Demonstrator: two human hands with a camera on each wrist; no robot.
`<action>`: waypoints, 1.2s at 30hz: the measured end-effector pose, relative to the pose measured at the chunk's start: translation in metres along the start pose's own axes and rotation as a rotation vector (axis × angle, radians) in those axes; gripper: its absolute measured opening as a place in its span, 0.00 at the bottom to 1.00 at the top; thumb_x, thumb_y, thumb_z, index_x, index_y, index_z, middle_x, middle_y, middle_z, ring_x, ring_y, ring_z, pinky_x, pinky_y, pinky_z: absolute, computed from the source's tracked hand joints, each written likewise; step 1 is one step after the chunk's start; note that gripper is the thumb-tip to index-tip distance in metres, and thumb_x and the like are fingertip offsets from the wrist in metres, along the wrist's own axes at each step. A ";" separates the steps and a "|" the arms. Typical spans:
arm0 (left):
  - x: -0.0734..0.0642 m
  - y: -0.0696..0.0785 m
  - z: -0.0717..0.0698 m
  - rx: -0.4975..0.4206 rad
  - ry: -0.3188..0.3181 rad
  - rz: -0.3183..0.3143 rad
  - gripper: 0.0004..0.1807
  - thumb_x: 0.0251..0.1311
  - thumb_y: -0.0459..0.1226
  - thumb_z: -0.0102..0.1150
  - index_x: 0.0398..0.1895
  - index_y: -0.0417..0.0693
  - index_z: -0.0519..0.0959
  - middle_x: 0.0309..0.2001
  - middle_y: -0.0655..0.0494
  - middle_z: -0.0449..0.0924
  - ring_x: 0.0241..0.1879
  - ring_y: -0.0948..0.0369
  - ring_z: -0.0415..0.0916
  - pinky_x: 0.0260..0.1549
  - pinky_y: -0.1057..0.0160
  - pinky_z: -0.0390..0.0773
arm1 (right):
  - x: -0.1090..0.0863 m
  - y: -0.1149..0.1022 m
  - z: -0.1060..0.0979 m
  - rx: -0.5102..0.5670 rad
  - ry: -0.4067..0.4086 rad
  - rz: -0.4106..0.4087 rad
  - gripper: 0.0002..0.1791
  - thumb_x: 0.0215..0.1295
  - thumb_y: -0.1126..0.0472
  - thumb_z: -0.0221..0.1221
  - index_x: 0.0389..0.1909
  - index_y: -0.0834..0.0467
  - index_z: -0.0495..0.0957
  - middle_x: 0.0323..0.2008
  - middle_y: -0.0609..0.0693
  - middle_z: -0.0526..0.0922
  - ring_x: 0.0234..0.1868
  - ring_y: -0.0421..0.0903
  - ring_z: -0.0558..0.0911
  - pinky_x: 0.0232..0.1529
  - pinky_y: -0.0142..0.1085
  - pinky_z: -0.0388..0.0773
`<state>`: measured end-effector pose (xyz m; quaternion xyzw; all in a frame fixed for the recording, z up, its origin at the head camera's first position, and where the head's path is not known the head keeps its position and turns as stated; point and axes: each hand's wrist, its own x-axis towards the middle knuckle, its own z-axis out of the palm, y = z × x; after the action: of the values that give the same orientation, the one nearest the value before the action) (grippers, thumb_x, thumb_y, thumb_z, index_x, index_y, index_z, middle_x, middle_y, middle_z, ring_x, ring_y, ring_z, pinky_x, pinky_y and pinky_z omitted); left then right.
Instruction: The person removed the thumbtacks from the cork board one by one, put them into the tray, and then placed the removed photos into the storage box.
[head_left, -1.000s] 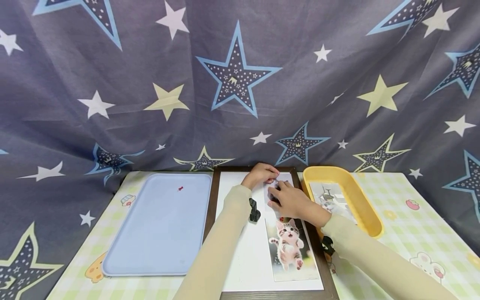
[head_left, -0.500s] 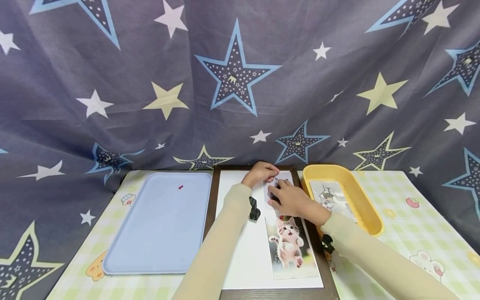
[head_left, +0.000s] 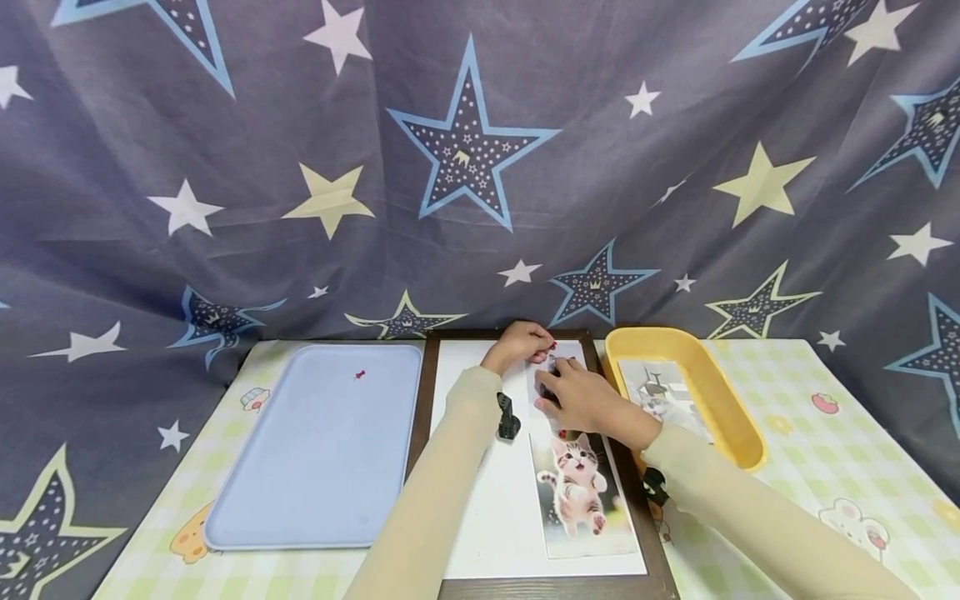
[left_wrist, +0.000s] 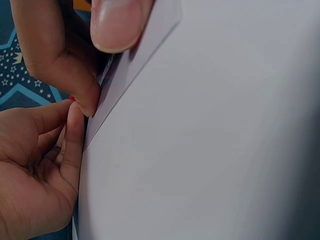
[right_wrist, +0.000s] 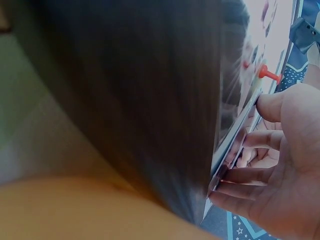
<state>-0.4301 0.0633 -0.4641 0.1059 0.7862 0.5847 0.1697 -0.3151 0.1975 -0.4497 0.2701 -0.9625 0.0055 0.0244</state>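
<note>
My left hand pinches a red push pin at the top of the upper photo. In the left wrist view only a bit of the pin's red head shows between thumb and finger. The fingers of my right hand press on that same photo, covering much of it. Below lies a kitten photo on the white, brown-framed board. Another red push pin stands at the kitten photo's top edge, near my right thumb in the right wrist view.
Left of the board is a light blue tray bearing one red push pin. A yellow bin on the right holds more photos. Behind the table hangs a starry curtain.
The red push pin now shows more clearly at my left fingertips. Both hands stay nearly in place, and the head view has shifted slightly.
</note>
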 end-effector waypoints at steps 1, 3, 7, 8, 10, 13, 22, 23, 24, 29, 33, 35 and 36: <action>0.000 0.000 0.000 -0.003 -0.004 -0.002 0.11 0.70 0.28 0.57 0.49 0.28 0.82 0.28 0.53 0.79 0.22 0.69 0.73 0.24 0.77 0.76 | 0.000 0.000 -0.001 0.000 -0.001 -0.001 0.27 0.77 0.48 0.54 0.67 0.61 0.75 0.61 0.72 0.74 0.60 0.66 0.77 0.55 0.58 0.81; 0.000 0.001 -0.001 -0.011 -0.011 -0.010 0.11 0.70 0.28 0.57 0.50 0.29 0.83 0.28 0.54 0.78 0.22 0.69 0.73 0.23 0.77 0.76 | 0.000 0.000 -0.001 0.004 -0.003 0.000 0.27 0.77 0.48 0.54 0.67 0.61 0.75 0.61 0.72 0.74 0.60 0.67 0.77 0.55 0.58 0.81; 0.000 0.001 -0.002 -0.018 -0.027 -0.022 0.12 0.70 0.27 0.57 0.51 0.31 0.84 0.26 0.55 0.77 0.22 0.69 0.72 0.23 0.76 0.75 | 0.000 -0.001 -0.002 0.003 -0.005 -0.001 0.26 0.77 0.49 0.54 0.66 0.61 0.74 0.61 0.72 0.74 0.61 0.67 0.77 0.55 0.58 0.81; 0.000 0.001 -0.002 -0.020 -0.029 -0.025 0.12 0.69 0.27 0.57 0.51 0.31 0.84 0.25 0.55 0.76 0.22 0.69 0.72 0.23 0.76 0.75 | 0.000 -0.001 -0.002 0.003 -0.007 0.000 0.26 0.77 0.49 0.54 0.66 0.61 0.74 0.61 0.72 0.74 0.61 0.66 0.77 0.54 0.58 0.82; 0.001 0.001 -0.002 -0.021 -0.030 -0.030 0.12 0.69 0.27 0.58 0.51 0.32 0.85 0.25 0.55 0.77 0.21 0.69 0.73 0.23 0.76 0.75 | 0.000 0.000 -0.001 0.002 -0.009 -0.002 0.26 0.77 0.49 0.54 0.66 0.61 0.75 0.61 0.72 0.74 0.60 0.66 0.77 0.54 0.58 0.82; 0.003 0.000 -0.002 -0.021 -0.028 -0.034 0.11 0.67 0.27 0.60 0.50 0.32 0.85 0.26 0.56 0.78 0.21 0.69 0.73 0.23 0.77 0.76 | 0.000 0.000 -0.001 0.004 -0.004 -0.003 0.26 0.77 0.49 0.54 0.66 0.61 0.75 0.60 0.72 0.74 0.60 0.66 0.77 0.54 0.58 0.82; 0.006 -0.002 -0.002 -0.021 -0.018 -0.027 0.11 0.66 0.26 0.62 0.49 0.31 0.85 0.27 0.56 0.79 0.22 0.69 0.74 0.23 0.77 0.76 | 0.000 0.000 0.000 0.006 0.001 -0.002 0.26 0.77 0.48 0.54 0.67 0.60 0.74 0.60 0.71 0.74 0.60 0.66 0.77 0.53 0.58 0.82; 0.006 -0.002 -0.002 -0.020 -0.021 -0.028 0.11 0.66 0.26 0.62 0.49 0.31 0.85 0.27 0.56 0.79 0.22 0.69 0.74 0.23 0.77 0.76 | 0.000 0.000 0.000 0.005 0.000 -0.002 0.26 0.77 0.48 0.54 0.66 0.60 0.75 0.60 0.71 0.74 0.60 0.67 0.77 0.53 0.58 0.82; 0.006 -0.002 -0.002 -0.019 -0.024 -0.030 0.11 0.66 0.26 0.62 0.49 0.32 0.85 0.28 0.56 0.80 0.22 0.69 0.74 0.23 0.77 0.76 | 0.001 0.001 0.000 0.008 -0.004 0.002 0.26 0.77 0.48 0.54 0.67 0.60 0.74 0.61 0.72 0.74 0.61 0.67 0.76 0.54 0.58 0.82; 0.005 -0.001 -0.002 -0.017 -0.032 -0.043 0.11 0.66 0.27 0.62 0.50 0.33 0.86 0.31 0.55 0.82 0.21 0.70 0.73 0.23 0.78 0.76 | 0.001 0.001 0.001 0.011 -0.006 0.005 0.27 0.77 0.47 0.54 0.67 0.59 0.74 0.62 0.72 0.73 0.62 0.67 0.76 0.55 0.58 0.81; 0.005 -0.001 -0.002 -0.016 -0.024 -0.039 0.11 0.66 0.26 0.62 0.49 0.32 0.85 0.28 0.56 0.80 0.21 0.69 0.74 0.23 0.77 0.76 | 0.000 0.001 0.002 0.012 -0.005 0.004 0.27 0.77 0.47 0.54 0.67 0.59 0.74 0.62 0.72 0.73 0.63 0.67 0.76 0.56 0.58 0.81; 0.004 0.000 -0.002 -0.016 -0.023 -0.030 0.11 0.65 0.26 0.62 0.49 0.31 0.85 0.27 0.57 0.79 0.22 0.69 0.73 0.23 0.77 0.76 | 0.000 0.001 0.002 0.010 -0.005 0.006 0.27 0.77 0.47 0.54 0.67 0.59 0.74 0.62 0.72 0.74 0.62 0.67 0.76 0.56 0.58 0.81; 0.004 0.000 -0.002 -0.017 -0.023 -0.026 0.11 0.65 0.26 0.62 0.49 0.30 0.84 0.26 0.57 0.78 0.22 0.69 0.73 0.23 0.77 0.76 | 0.000 0.001 0.001 0.008 -0.006 0.006 0.27 0.77 0.47 0.54 0.67 0.59 0.74 0.62 0.72 0.74 0.62 0.67 0.76 0.56 0.58 0.81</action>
<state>-0.4346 0.0635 -0.4645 0.1011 0.7805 0.5878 0.1871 -0.3156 0.1986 -0.4512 0.2671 -0.9634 0.0088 0.0206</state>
